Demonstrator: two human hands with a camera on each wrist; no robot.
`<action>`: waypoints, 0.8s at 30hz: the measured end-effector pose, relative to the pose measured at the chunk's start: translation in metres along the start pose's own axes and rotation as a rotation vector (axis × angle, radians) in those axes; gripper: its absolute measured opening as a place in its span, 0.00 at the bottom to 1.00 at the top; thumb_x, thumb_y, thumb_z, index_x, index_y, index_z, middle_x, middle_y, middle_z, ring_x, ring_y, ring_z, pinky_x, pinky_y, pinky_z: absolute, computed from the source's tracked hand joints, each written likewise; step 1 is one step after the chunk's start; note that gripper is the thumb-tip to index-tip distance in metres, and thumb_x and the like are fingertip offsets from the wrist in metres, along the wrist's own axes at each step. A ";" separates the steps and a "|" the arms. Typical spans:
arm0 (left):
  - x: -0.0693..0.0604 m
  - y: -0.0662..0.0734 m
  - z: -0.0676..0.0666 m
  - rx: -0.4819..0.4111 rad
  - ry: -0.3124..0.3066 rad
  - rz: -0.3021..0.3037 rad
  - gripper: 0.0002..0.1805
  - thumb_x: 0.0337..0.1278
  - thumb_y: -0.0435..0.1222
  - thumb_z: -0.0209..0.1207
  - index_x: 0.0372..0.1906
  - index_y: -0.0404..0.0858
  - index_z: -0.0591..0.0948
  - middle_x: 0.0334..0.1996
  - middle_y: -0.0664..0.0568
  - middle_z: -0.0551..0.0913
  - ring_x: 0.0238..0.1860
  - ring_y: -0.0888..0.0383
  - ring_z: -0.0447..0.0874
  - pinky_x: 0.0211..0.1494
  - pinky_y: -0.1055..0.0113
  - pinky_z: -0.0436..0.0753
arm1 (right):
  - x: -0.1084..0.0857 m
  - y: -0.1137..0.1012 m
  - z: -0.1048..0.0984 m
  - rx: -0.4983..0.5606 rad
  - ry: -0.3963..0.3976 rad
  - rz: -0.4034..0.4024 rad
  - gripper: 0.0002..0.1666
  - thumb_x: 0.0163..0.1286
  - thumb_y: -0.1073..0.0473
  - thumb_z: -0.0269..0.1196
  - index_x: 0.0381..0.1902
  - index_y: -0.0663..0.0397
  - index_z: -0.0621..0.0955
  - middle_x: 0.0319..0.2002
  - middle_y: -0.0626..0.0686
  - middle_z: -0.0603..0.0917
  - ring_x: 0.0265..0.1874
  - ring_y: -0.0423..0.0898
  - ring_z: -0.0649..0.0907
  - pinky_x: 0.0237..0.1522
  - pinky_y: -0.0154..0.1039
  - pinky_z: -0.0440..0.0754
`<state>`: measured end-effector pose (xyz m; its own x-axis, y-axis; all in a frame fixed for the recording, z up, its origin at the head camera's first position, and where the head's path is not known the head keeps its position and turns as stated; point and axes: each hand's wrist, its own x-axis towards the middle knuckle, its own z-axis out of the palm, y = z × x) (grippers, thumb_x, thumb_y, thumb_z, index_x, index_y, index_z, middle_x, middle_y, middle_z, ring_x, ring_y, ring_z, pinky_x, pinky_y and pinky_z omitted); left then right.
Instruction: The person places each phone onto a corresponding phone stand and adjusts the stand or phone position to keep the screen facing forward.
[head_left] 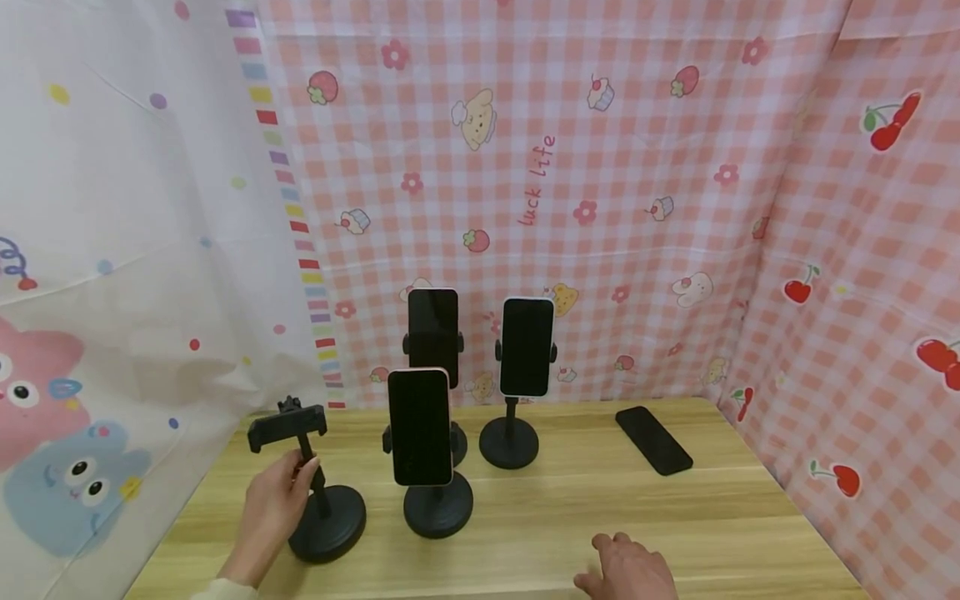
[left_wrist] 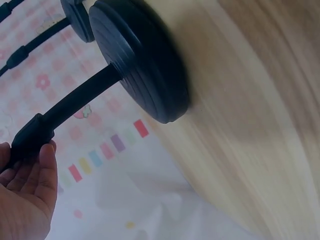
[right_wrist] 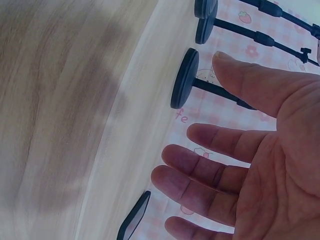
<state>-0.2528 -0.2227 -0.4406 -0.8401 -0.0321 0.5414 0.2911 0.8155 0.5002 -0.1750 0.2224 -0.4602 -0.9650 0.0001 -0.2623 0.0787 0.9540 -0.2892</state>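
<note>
At the left of the table, my left hand (head_left: 276, 504) grips the pole of a black phone stand (head_left: 324, 521) whose clamp holds no phone. In the left wrist view, the fingers wrap the thicker collar of the pole (left_wrist: 31, 135), and the round base (left_wrist: 145, 60) is tilted, its edge near the wood. My right hand (head_left: 628, 571) hovers at the front with fingers spread and nothing in them; the right wrist view shows its open palm (right_wrist: 270, 185). Nearest the left hand's stand is another stand bearing a phone (head_left: 420, 427).
Behind stand two more stands, with a black phone (head_left: 433, 333) and a white-edged phone (head_left: 527, 346). A loose black phone (head_left: 654, 440) lies flat at the back right of the wooden table (head_left: 570, 517). Printed cloth (head_left: 540, 100) hangs around the back and sides.
</note>
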 end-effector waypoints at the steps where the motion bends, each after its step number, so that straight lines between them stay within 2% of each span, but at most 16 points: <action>1: -0.002 0.001 0.000 -0.001 -0.006 -0.006 0.07 0.68 0.34 0.60 0.37 0.33 0.81 0.25 0.50 0.81 0.24 0.55 0.78 0.28 0.59 0.75 | 0.000 0.000 0.000 -0.001 -0.001 0.000 0.32 0.58 0.42 0.73 0.50 0.61 0.81 0.40 0.59 0.81 0.37 0.55 0.81 0.43 0.61 0.77; 4: -0.006 0.005 0.000 -0.014 -0.039 -0.030 0.07 0.69 0.35 0.60 0.39 0.33 0.81 0.24 0.52 0.81 0.24 0.58 0.75 0.27 0.62 0.73 | 0.000 0.000 0.000 0.001 -0.003 -0.002 0.32 0.58 0.42 0.73 0.50 0.61 0.81 0.40 0.59 0.81 0.37 0.56 0.81 0.43 0.61 0.77; 9: -0.013 0.012 0.000 -0.025 -0.087 -0.037 0.08 0.69 0.35 0.59 0.39 0.33 0.81 0.23 0.54 0.80 0.22 0.61 0.72 0.25 0.66 0.71 | -0.001 -0.001 0.000 0.013 -0.007 -0.004 0.32 0.58 0.42 0.72 0.50 0.61 0.81 0.40 0.59 0.81 0.37 0.56 0.81 0.43 0.62 0.77; 15: -0.024 0.020 -0.001 -0.026 -0.064 0.015 0.05 0.66 0.33 0.62 0.35 0.34 0.80 0.19 0.59 0.71 0.18 0.64 0.64 0.22 0.69 0.64 | -0.002 0.000 -0.001 0.026 -0.006 -0.007 0.32 0.59 0.43 0.72 0.50 0.61 0.81 0.41 0.59 0.81 0.37 0.56 0.81 0.43 0.62 0.77; 19: -0.030 0.026 0.000 -0.037 -0.054 0.037 0.04 0.64 0.32 0.63 0.34 0.37 0.80 0.19 0.59 0.73 0.19 0.66 0.64 0.22 0.69 0.65 | -0.002 0.000 -0.001 0.031 -0.001 -0.011 0.31 0.59 0.43 0.72 0.49 0.62 0.81 0.41 0.59 0.81 0.37 0.56 0.81 0.43 0.62 0.77; 24: -0.035 0.037 0.001 -0.039 -0.122 -0.016 0.03 0.64 0.32 0.63 0.38 0.39 0.79 0.22 0.59 0.76 0.22 0.63 0.70 0.26 0.67 0.70 | -0.003 0.001 -0.001 0.031 0.006 -0.014 0.31 0.59 0.43 0.72 0.49 0.62 0.81 0.40 0.58 0.81 0.37 0.55 0.81 0.42 0.62 0.77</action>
<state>-0.2131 -0.1912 -0.4414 -0.8933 0.0274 0.4486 0.2930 0.7924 0.5350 -0.1721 0.2237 -0.4587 -0.9675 -0.0114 -0.2527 0.0728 0.9441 -0.3215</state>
